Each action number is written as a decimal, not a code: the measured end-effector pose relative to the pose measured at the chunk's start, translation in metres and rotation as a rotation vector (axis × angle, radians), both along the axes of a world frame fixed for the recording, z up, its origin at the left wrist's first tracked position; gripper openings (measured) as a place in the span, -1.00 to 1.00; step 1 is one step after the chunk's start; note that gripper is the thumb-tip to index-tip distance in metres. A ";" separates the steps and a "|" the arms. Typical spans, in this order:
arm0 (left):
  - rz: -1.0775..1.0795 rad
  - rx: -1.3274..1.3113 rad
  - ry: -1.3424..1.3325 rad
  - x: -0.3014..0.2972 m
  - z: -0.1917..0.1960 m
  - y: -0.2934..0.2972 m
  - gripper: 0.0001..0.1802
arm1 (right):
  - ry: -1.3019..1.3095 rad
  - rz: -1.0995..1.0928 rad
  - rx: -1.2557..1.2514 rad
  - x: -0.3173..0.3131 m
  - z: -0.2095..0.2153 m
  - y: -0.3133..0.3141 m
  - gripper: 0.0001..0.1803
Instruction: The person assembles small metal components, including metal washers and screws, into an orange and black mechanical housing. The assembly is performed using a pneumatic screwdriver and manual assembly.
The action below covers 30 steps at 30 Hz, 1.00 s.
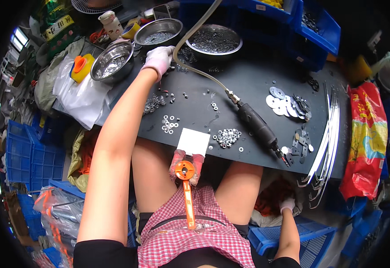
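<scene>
My left hand (158, 58), in a pale glove, reaches across the black table (248, 76) and rests among small metal parts between two steel bowls (112, 60) (158, 31). Its fingers curl down beside a clear hose (195, 67); whether it holds a part is hidden. My right hand (287, 204), also gloved, hangs low beside my right thigh, at a blue crate (311, 236) and some reddish material; its grip is unclear. A black air tool (257, 125) lies on the table at the hose's end. An orange-handled tool (187, 192) rests on my lap.
A third steel bowl (213, 41) of parts stands at the back. Flat washers (279, 102), a pile of nuts (227, 136) and a white card (193, 141) lie on the table. Curved chrome strips (324, 143) and a red-yellow bag (367, 138) are at the right. Blue crates (29, 156) stand on the left.
</scene>
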<state>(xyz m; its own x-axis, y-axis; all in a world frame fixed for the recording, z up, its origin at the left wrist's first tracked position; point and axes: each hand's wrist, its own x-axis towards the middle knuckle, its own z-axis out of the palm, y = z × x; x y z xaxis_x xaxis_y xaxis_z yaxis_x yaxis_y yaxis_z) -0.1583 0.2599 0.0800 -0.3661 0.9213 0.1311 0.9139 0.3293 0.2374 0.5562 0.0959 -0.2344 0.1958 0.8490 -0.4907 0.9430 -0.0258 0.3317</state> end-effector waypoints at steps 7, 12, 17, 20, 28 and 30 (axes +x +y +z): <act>-0.063 -0.008 0.391 -0.042 -0.017 0.011 -0.76 | 0.882 -0.279 0.300 -0.077 0.156 -0.041 -0.68; -0.176 0.686 -1.045 0.059 -0.007 -0.118 -0.65 | 1.136 -0.409 0.266 -0.132 0.233 -0.073 -0.84; -0.306 0.579 -1.359 0.158 -0.037 -0.258 -0.61 | 2.187 -0.405 0.302 -0.175 0.319 0.020 -0.78; -0.156 0.625 -1.502 0.168 -0.041 -0.272 -0.67 | 2.090 -0.376 0.429 -0.170 0.337 0.124 -0.87; -0.145 0.676 -1.349 0.173 -0.044 -0.274 -0.64 | 0.816 0.006 0.757 -0.152 0.284 0.373 -0.57; -0.142 0.804 -1.396 0.176 -0.041 -0.280 -0.63 | 0.706 0.007 0.682 -0.168 0.282 0.396 -0.57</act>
<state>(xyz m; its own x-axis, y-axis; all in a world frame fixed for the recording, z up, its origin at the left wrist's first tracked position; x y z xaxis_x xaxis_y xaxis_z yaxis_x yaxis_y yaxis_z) 0.0178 -0.0201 0.0386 -0.5297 0.8175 0.2261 -0.1408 -0.3476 0.9270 0.3887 0.4916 0.0474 0.0395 0.9939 0.1032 0.9196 0.0042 -0.3928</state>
